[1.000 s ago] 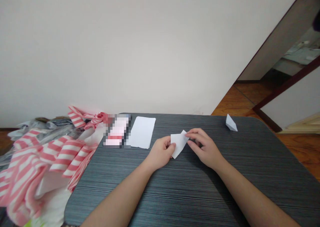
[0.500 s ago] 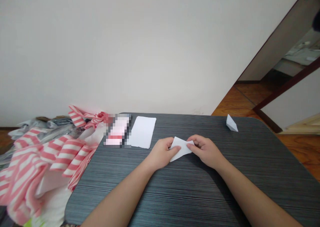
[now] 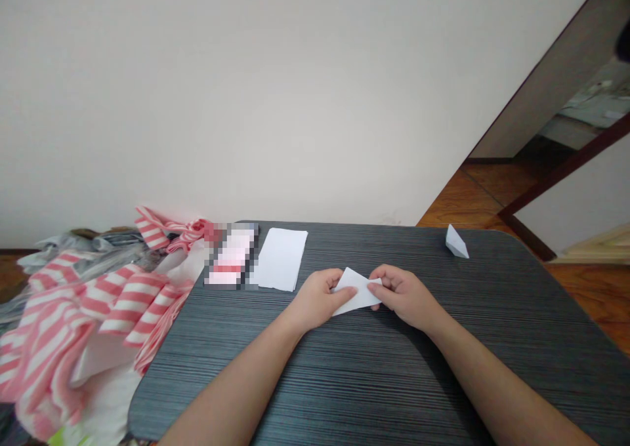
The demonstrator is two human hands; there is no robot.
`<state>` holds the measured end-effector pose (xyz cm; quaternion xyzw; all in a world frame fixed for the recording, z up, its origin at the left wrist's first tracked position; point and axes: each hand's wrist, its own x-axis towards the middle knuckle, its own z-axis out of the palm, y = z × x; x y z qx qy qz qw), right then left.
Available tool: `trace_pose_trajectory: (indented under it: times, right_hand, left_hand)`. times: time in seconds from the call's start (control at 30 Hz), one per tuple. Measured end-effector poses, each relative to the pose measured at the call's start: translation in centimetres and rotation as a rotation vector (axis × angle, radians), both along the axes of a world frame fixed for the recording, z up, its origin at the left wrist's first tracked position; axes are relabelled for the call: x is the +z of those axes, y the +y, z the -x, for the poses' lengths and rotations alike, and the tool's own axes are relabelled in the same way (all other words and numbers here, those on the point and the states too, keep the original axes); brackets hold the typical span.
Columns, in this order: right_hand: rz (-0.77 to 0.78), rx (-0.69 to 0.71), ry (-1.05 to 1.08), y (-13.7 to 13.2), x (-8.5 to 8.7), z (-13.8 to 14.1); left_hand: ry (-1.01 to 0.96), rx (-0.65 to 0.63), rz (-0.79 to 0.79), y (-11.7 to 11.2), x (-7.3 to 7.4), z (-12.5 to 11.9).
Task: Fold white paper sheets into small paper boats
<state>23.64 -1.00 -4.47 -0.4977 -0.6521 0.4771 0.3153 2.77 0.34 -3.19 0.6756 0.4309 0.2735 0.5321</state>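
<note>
A small folded white paper (image 3: 357,291) is held between both hands above the middle of the dark striped table (image 3: 344,380). My left hand (image 3: 317,298) pinches its left end with thumb and fingers closed. My right hand (image 3: 404,294) pinches its right end the same way. The paper lies nearly flat, tilted slightly, just above the tabletop.
A flat white sheet (image 3: 280,259) lies at the table's back left beside a blurred pink and white object (image 3: 230,257). A small folded paper shape (image 3: 455,243) stands at the back right. Pink striped bags (image 3: 93,315) pile up left of the table. Wooden floor lies to the right.
The paper was upright a second ago and has been turned down to lie nearly flat. Both hands have closed in on its ends and lowered slightly.
</note>
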Motion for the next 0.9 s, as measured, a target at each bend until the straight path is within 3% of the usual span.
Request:
trace_pose_trajectory:
  times: [0.2, 0.37, 0.6, 0.9]
  right_hand:
    - [-0.013, 0.039, 0.057, -0.19, 0.04, -0.08]
    - [-0.257, 0.048, -0.005, -0.38, 0.31, -0.58]
    - [-0.455, 0.236, -0.106, 0.07, 0.39, -0.70]
    - [-0.450, 0.261, -0.112, 0.22, 0.58, -0.65]
  left_hand:
    - [-0.051, 0.006, 0.010, 0.11, 0.23, 0.07]
    - [-0.148, 0.046, 0.104, 0.24, -0.15, 0.12]
    - [-0.162, 0.056, 0.139, 0.14, -0.10, 0.23]
    - [-0.098, 0.034, 0.064, 0.15, -0.06, 0.25]
